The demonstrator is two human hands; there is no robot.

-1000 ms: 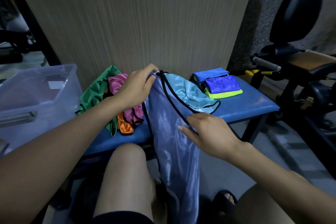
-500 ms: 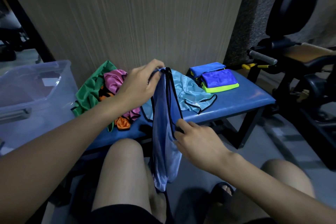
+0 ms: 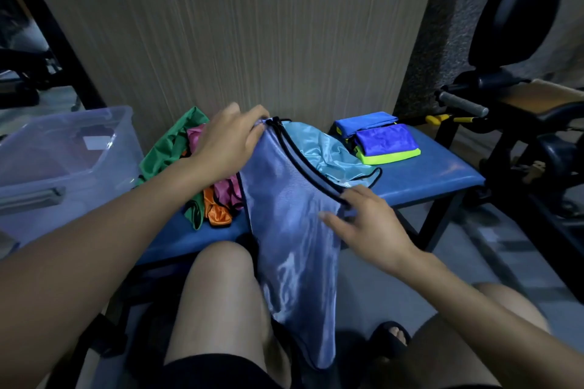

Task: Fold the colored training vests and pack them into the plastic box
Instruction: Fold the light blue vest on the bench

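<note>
Vest [image 3: 284,230] spread wider since earlier frame. Left hand [image 3: 227,142] grips its top; right hand [image 3: 363,218] pinches black trim. Long axis hangs off surface [image 3: 436,177] front edge.

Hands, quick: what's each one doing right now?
Left hand: closed, gripping the top end of the blue vest.
Right hand: pinching the vest's black-trimmed edge lower down.

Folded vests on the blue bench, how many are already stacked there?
3 show: a blue folded vest at the back, a darker blue folded vest in front, a neon yellow-green folded vest beneath. More could be hidden underneath.
</note>
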